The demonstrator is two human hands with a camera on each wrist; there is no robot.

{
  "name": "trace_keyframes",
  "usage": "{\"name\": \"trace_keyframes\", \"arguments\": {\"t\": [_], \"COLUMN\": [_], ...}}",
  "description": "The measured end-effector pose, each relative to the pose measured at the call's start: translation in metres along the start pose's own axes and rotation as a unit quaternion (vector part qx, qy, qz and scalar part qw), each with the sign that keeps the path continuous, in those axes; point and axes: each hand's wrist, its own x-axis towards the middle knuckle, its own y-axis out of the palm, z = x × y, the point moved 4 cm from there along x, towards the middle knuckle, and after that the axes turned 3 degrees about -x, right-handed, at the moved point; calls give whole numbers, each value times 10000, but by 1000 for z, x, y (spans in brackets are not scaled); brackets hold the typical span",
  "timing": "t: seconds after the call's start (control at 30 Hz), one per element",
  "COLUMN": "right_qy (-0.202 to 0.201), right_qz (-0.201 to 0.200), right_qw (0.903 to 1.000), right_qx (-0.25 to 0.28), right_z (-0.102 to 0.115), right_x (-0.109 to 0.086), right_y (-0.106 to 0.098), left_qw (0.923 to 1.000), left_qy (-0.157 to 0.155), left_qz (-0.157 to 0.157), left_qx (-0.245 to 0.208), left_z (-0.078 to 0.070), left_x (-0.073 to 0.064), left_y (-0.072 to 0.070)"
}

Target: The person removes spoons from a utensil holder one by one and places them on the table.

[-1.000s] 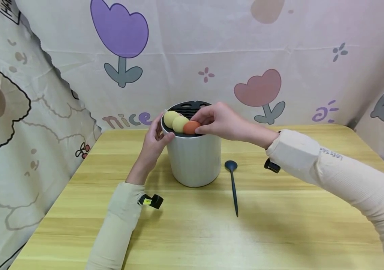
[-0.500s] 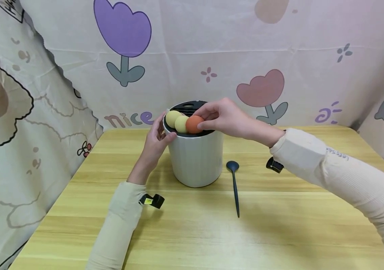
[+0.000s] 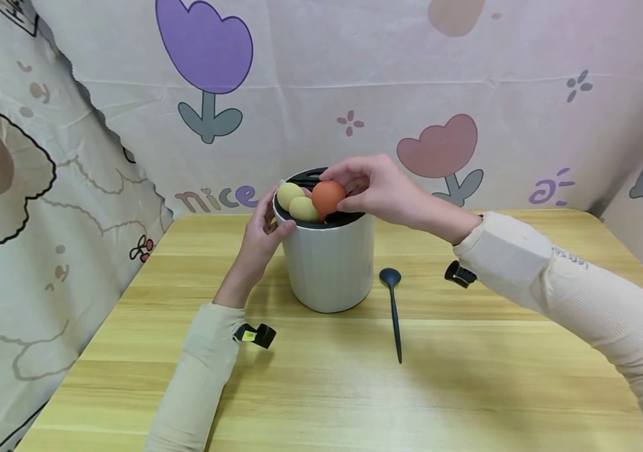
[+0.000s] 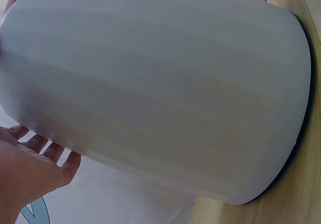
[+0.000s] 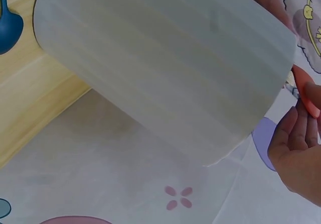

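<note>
A pale cloth (image 3: 299, 103) printed with flowers backs a wood-grained worktop (image 3: 468, 364). On the worktop stands an upright white container (image 3: 329, 270), cylindrical, faintly ribbed, with a dark inner rim. The head view looks onto its mouth; both wrist views show mostly its outer wall. A dark blue spoon (image 3: 394, 314) lies just beside it, on the right.

The right hand (image 3: 386, 193) is above the mouth, thumb and fingers pinching an orange utensil. The left hand (image 3: 261, 233) grips the container's left side near the rim, thumb at the front; the left wrist view shows gaps between its fingers.

The orange utensil (image 3: 328, 198) is at the container's mouth; its head looks round from above but thin and edge-on in the right wrist view. Beside it sit two rounded yellow heads (image 3: 303, 209), partly overlapping, and black pieces (image 3: 306, 180) behind.
</note>
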Motion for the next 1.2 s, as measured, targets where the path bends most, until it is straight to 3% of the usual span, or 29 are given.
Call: {"name": "trace_keyframes", "arguments": {"t": [0.47, 0.63, 0.8, 1.2], "right_qy": [78, -72, -255, -485], "right_qz": [-524, -781, -872, -1116], "right_qw": [9983, 9967, 9959, 9926], "right_qx": [-226, -230, 23, -23], "right_z": [14, 21, 24, 36], "right_x": [1, 1, 2, -2], "right_y": [-13, -21, -26, -33], "left_qw": [9999, 9999, 9999, 9999], "left_qy": [-23, 21, -29, -66], "left_qz": [-8, -2, -5, 22], "left_qx": [111, 119, 104, 125], "left_z": [1, 1, 0, 0], "left_x": [0, 0, 0, 1], "left_y": [-1, -1, -1, -1]}}
